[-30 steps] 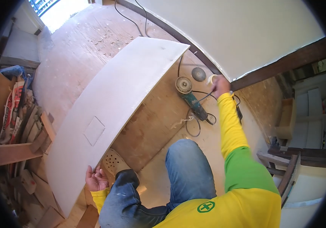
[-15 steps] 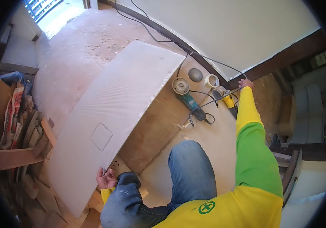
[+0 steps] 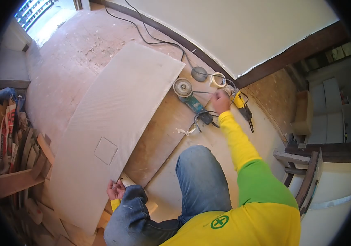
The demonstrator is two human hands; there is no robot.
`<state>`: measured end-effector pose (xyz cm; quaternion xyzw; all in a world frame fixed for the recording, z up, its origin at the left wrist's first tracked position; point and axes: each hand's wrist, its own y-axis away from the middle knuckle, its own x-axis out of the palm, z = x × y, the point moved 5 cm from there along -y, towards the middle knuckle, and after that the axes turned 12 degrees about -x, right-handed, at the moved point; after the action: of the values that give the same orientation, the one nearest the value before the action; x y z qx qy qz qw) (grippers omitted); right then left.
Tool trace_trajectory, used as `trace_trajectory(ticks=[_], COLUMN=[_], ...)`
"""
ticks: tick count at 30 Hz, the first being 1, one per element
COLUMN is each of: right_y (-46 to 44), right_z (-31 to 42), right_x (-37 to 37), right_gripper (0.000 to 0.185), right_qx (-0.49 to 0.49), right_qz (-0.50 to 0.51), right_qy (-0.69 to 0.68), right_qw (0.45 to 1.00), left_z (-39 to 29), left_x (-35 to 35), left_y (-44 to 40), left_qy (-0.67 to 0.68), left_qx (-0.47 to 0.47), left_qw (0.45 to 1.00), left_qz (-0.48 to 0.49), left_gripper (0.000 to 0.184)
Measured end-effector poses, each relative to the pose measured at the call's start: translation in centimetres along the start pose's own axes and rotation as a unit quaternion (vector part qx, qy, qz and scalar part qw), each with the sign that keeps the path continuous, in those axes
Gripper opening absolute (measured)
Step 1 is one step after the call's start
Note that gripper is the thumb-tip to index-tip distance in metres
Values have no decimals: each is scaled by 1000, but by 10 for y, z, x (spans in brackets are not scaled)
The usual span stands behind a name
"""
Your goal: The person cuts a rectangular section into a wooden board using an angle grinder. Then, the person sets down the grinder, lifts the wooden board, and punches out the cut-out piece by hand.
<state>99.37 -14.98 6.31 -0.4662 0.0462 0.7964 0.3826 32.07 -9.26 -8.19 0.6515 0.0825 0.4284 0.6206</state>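
My right hand [image 3: 221, 101] is closed beside the teal angle grinder [image 3: 194, 104], at a black cord; its fingers are blurred, and what they grip is unclear. The grinder lies on the floor with its disc toward the wall. A loose grey disc [image 3: 199, 74], a roll of tape [image 3: 218, 80] and a yellow power tool [image 3: 239, 100] lie around it. My left hand [image 3: 115, 190] is at the lower edge of a large pale panel [image 3: 114, 110], fingers curled around something I cannot make out. A square outline [image 3: 106, 150] is marked on the panel.
Stacked wood offcuts and bags [image 3: 9, 131] stand at the left. A white wall board [image 3: 241, 33] with a dark frame rises at the top right. Black cords [image 3: 142, 35] run along its base. Wooden frames [image 3: 310, 176] are at the right, and debris dots the floor.
My right hand has come back from the far right, where it held the cord up, to beside the grinder. The cord now lies lower. The yellow tool shows more fully.
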Motion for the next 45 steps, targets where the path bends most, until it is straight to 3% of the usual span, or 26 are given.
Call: trace_trajectory(ticks=[1,3,4,6,10,12,14,16,19,23,34,39,41,45], right_y=[25,59,55,53,46,62,87,101,103,96,71,68,66,64], right_z=[2,7,17,22,6,-11,-31,-57,-82,-95,-19,-22,-23,-20], right_x=[30,65,68,72,80,80,62,45,13,-5,87,88,87,89], right_gripper=[54,65,65,67,64,64,65,68,70,72,63,65,66,67], right_qx=[86,-28,-29,120,126,91,162,254,298,274,176,161,157,177], right_qz=[142,162,161,240,253,219,130,114,61,56,183,204,217,233], right_qy=[28,156,155,198,170,154,127,150,168,163,124,146,140,151], right_qw=[986,974,974,943,944,959,970,949,938,946,959,955,953,944], left_z=[0,-4,-8,-13,-11,-8,-1,3,1,-1,-9,12,18,28], left_x=[-1,-9,-17,-21,-22,-15,0,7,2,4,-10,20,30,41], left_y=[-1,-4,-11,-11,-13,-13,-3,-1,-3,-1,-14,8,14,18], left_qy=[7,13,10,7,16,30,50,51,50,24,16,37,-42,-42], left_qx=[7,14,-8,-25,-38,-43,-17,-16,-12,16,38,105,150,199], left_qw=[999,998,999,1000,999,998,998,998,998,999,999,991,987,976], left_qz=[-35,-68,-36,-9,30,34,24,24,19,17,-34,-74,-42,-82], left_gripper=[29,29,28,28,28,28,29,29,30,30,39,36,31,26])
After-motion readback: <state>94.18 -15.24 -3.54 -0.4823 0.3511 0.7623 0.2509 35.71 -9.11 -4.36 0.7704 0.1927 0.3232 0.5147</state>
